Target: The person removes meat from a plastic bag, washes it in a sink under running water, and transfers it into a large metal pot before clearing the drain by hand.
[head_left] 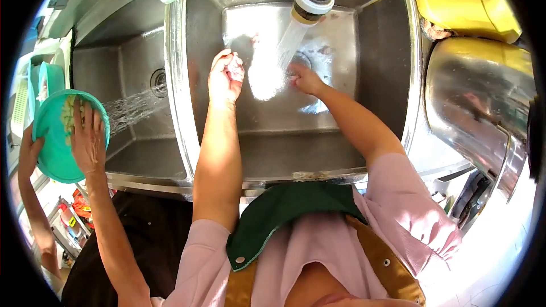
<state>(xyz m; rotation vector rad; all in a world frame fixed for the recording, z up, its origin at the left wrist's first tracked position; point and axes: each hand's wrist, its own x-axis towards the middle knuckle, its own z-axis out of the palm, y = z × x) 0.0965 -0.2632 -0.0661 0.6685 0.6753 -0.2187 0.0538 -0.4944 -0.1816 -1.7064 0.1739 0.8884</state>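
My left hand [226, 78] is raised over the left part of the middle sink basin [273, 145]. Its fingers curl around a small pinkish-white lump [234, 68], whose kind I cannot make out. Farther right, my right hand [307, 81] reaches low beside the drain [301, 58], close to the falling water. Its fingers are bent together, and whatever they may hold is hidden by the hand and the glare. Water [291, 42] pours from the white-and-black tap head [314, 1] between my two hands.
At left, another person's hands [88, 139] tilt a green bowl [51, 153] of pale pieces, pouring water into the left basin [142, 156]. A metal divider [177, 79] separates the basins. Yellow containers [463, 0] and a large metal vessel [478, 96] stand at right.
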